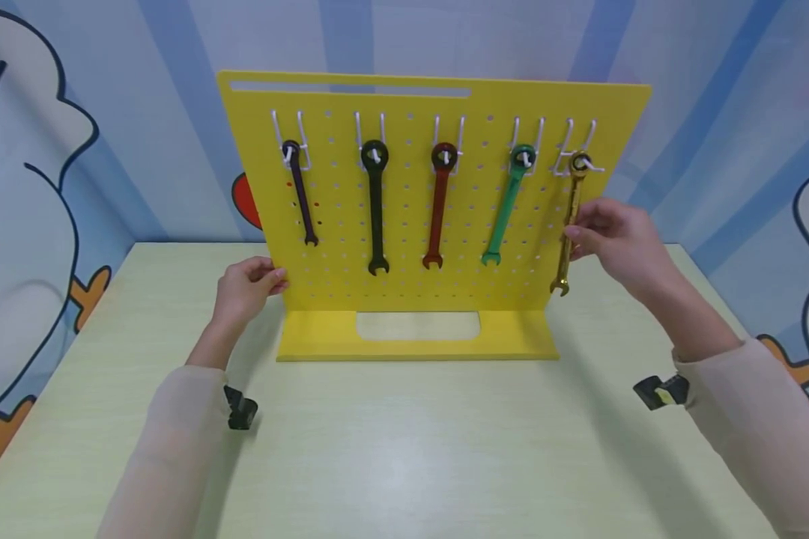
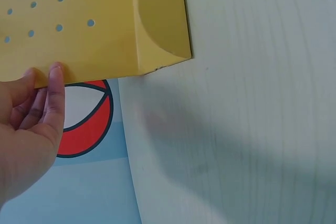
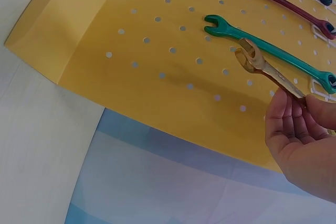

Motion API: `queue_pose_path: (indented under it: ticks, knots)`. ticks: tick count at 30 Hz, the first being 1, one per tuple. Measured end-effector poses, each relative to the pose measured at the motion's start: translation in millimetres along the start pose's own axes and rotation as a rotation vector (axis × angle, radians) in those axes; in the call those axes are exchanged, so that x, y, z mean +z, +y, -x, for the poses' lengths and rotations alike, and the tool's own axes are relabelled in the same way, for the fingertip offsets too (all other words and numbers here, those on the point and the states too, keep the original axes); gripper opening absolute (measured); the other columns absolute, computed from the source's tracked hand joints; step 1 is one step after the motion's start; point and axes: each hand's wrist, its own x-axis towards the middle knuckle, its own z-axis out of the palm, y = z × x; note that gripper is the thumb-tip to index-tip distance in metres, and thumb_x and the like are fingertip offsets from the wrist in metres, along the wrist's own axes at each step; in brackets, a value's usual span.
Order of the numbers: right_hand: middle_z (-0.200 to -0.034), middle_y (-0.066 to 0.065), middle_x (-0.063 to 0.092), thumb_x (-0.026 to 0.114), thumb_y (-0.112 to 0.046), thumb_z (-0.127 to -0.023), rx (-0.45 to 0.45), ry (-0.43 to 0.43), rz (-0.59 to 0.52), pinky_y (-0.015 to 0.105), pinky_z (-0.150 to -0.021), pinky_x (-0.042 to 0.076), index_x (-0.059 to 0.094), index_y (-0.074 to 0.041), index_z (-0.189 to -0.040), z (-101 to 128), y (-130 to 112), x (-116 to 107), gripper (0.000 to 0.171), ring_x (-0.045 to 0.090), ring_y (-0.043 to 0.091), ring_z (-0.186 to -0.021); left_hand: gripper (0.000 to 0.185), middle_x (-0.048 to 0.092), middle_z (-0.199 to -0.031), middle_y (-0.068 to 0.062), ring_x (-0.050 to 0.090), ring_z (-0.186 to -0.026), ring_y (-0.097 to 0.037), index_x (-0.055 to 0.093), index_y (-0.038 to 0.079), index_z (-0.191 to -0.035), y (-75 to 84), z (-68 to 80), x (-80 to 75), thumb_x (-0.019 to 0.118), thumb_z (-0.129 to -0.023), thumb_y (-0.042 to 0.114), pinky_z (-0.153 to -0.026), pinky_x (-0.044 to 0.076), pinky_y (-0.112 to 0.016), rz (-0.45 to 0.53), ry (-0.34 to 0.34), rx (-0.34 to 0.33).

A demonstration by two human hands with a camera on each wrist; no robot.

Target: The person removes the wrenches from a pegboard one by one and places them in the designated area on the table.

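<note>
A yellow pegboard (image 1: pixel 404 288) stands upright on the table, its base toward me. At its left edge my left hand (image 1: pixel 243 292) pinches the panel low down; the left wrist view shows this hand's fingertips (image 2: pixel 55 71) at the edge. On the right, my right hand (image 1: pixel 613 236) holds a gold wrench (image 1: pixel 566 258) by the shank between thumb and fingers. The wrench's ring end is at the rightmost white hook (image 1: pixel 595 168), and its open jaw points down, tilted off the board in the right wrist view. Beside it hangs a green wrench (image 1: pixel 505 209).
Further left on white hooks hang a red wrench (image 1: pixel 438 213), a dark green wrench (image 1: pixel 376 213) and a dark purple wrench (image 1: pixel 301 198). The pale table (image 1: pixel 404 442) extends in front of the board. Behind stands a blue striped wall (image 1: pixel 431 37) with cartoon figures.
</note>
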Motion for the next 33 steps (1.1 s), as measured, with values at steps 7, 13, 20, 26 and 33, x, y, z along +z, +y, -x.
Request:
queue_pose_path:
  ticks: [7, 13, 20, 26, 33]
  knots:
    - [-0.083, -0.005, 0.06, 0.053, -0.007, -0.092, 0.0, 0.0, 0.013, 0.023, -0.064, 0.054, 0.051, 0.005, -0.102, 2.8, -0.5, -1.1, 0.016, 0.061, 0.009, -0.068, 0.031, 0.058, -0.107, -0.019, 0.06, -0.095, -0.026, 0.054, -0.004, -0.115, 1.3, 0.3, 0.2, 0.05, -0.094, 0.018, -0.086, 0.049, -0.032, 0.001, -0.006, -0.006]
    - [-0.082, -0.006, 0.061, 0.054, -0.006, -0.091, -0.012, 0.0, -0.017, 0.024, -0.064, 0.054, 0.051, 0.006, -0.101, 6.3, -1.3, -2.5, 0.015, 0.062, 0.01, -0.068, 0.031, 0.058, -0.107, -0.019, 0.06, -0.095, -0.026, 0.053, -0.004, -0.116, 2.0, 0.8, -0.2, 0.05, -0.094, 0.019, -0.087, 0.049, -0.033, -0.002, -0.011, -0.007]
    - [-0.082, -0.006, 0.062, 0.054, -0.008, -0.092, -0.006, -0.013, -0.011, 0.024, -0.066, 0.054, 0.052, 0.004, -0.102, 11.2, -2.1, -6.0, 0.016, 0.063, 0.012, -0.07, 0.033, 0.058, -0.108, -0.019, 0.06, -0.095, -0.025, 0.054, -0.003, -0.116, 0.5, 0.1, -0.1, 0.051, -0.094, 0.021, -0.087, 0.049, -0.032, -0.01, -0.008, -0.01]
    - [-0.087, -0.003, 0.064, 0.053, -0.013, -0.093, 0.002, -0.03, 0.04, 0.021, -0.069, 0.052, 0.052, 0.003, -0.107, 17.1, -4.6, -10.7, 0.022, 0.063, 0.011, -0.072, 0.032, 0.059, -0.107, -0.019, 0.06, -0.095, -0.026, 0.054, -0.004, -0.115, 0.5, 0.1, 0.5, 0.051, -0.094, 0.02, -0.086, 0.049, -0.032, -0.01, -0.006, 0.0]
    - [-0.088, 0.0, 0.065, 0.054, -0.015, -0.093, -0.01, -0.045, 0.063, 0.021, -0.07, 0.052, 0.054, 0.0, -0.107, 22.8, -7.1, -14.3, 0.021, 0.063, 0.014, -0.074, 0.033, 0.059, -0.108, -0.019, 0.061, -0.095, -0.025, 0.054, -0.003, -0.115, -0.3, -0.1, 0.4, 0.051, -0.094, 0.021, -0.086, 0.049, -0.032, -0.014, -0.004, -0.002]
